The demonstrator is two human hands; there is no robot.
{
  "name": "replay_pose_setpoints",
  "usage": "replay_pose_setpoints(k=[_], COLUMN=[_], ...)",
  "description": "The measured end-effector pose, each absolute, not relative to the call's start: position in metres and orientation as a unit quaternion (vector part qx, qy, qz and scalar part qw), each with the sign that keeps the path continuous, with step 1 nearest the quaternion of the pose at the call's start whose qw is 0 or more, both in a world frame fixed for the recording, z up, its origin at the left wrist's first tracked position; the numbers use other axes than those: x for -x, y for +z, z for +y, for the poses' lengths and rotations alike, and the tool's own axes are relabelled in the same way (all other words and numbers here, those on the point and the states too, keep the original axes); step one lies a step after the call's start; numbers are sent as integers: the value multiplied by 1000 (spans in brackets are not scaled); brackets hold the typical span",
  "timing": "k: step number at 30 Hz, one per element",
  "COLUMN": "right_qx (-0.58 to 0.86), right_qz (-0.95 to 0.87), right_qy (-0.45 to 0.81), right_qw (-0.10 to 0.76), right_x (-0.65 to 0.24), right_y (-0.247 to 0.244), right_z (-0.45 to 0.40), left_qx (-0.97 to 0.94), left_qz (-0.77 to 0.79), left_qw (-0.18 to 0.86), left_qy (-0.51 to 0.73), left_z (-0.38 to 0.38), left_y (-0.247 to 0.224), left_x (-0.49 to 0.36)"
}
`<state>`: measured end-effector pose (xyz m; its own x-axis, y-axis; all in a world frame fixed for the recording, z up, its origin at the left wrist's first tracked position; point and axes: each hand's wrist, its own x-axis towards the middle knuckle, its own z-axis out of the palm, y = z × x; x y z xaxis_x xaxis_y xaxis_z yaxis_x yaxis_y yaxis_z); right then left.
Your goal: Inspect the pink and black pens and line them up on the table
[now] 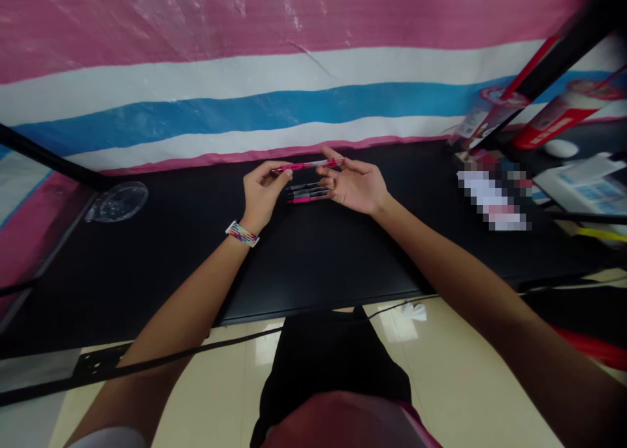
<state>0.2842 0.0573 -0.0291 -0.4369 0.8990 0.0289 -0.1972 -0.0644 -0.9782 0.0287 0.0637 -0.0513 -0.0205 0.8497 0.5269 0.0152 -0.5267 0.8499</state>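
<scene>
My left hand (pixel 262 190), with a colourful band at its wrist, pinches the left end of a pink pen (pixel 306 166) between thumb and fingers. The pen is held level above the black table. At its other end, my right hand (pixel 360 185) has its thumb against the pen, with the index finger stretched out and the other fingers curled below. Under the held pen, several more pens (pixel 307 193) lie side by side on the table, dark ones and a pink one nearest me. My right fingers partly cover their right ends.
A clear plastic lid (pixel 119 202) lies at the left of the black table (pixel 294 265). To the right stand a clear cup (pixel 484 115) and a red-and-white cup (pixel 558 115), near a white mouse (pixel 561 149) and a white box (pixel 588 187). A striped sheet (pixel 274 115) hangs behind.
</scene>
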Motion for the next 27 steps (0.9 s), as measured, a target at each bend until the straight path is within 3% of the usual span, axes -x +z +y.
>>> replay_pose_setpoints(k=[27], right_qx=[317], right_qz=[-491], right_qy=[680], right_qw=[443], right_x=[-280], right_y=[-21], right_z=[53], left_qx=[-621], left_qz=[375], left_qw=[328], left_qy=[605], left_z=[67], left_y=[-58], left_x=[-27])
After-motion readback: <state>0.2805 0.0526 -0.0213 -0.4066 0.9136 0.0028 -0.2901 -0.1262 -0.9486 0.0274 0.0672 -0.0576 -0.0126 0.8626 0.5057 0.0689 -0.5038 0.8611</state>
